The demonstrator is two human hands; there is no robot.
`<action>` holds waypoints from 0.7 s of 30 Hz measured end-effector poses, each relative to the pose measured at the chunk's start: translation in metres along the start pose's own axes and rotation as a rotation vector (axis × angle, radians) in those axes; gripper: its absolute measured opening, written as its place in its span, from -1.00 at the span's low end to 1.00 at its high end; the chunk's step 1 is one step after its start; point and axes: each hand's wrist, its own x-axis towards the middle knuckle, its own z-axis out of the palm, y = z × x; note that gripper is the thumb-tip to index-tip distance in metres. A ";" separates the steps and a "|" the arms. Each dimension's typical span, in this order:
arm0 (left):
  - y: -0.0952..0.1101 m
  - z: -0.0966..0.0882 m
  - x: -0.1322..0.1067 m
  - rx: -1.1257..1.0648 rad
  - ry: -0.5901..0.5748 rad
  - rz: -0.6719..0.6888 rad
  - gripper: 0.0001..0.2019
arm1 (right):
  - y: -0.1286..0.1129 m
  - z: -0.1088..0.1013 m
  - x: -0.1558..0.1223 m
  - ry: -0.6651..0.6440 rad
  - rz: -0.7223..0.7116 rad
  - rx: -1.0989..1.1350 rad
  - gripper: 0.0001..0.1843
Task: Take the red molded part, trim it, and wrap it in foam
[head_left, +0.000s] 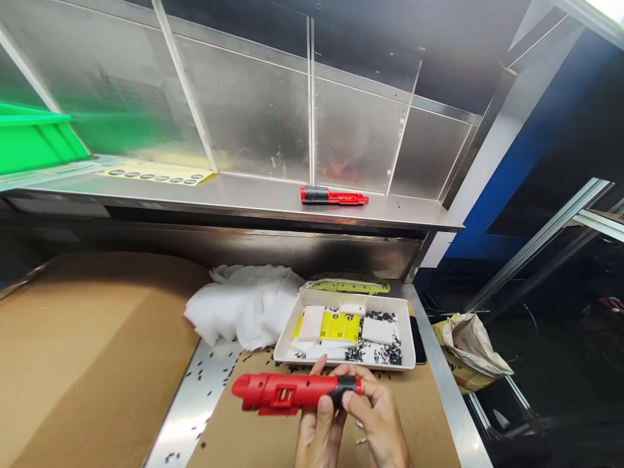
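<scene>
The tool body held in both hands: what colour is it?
Red, with a black collar at its right end; the head view shows the tool body clearly.

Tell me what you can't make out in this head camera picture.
- Both hands, left hand and right hand: wrists cut off by the bottom edge.
- Red tool: black end hidden by fingers.
- Small black parts in white tray: too small.
- Green bin: blurred, cut off at left.

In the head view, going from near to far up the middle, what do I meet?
Hands holding a red tool body → white tray of small parts → green casing behind the tray → second red tool body on the steel shelf.
</scene>
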 end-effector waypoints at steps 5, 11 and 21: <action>0.000 -0.005 0.006 0.139 0.073 0.148 -0.23 | 0.001 0.000 0.011 -0.061 0.082 0.042 -0.59; 0.001 -0.015 0.010 0.190 0.103 0.146 -0.39 | 0.013 0.002 0.011 -0.062 0.086 0.025 -0.54; 0.035 -0.019 0.030 -0.236 -0.128 -0.050 -0.64 | 0.016 -0.016 0.006 0.089 0.015 -0.087 -0.65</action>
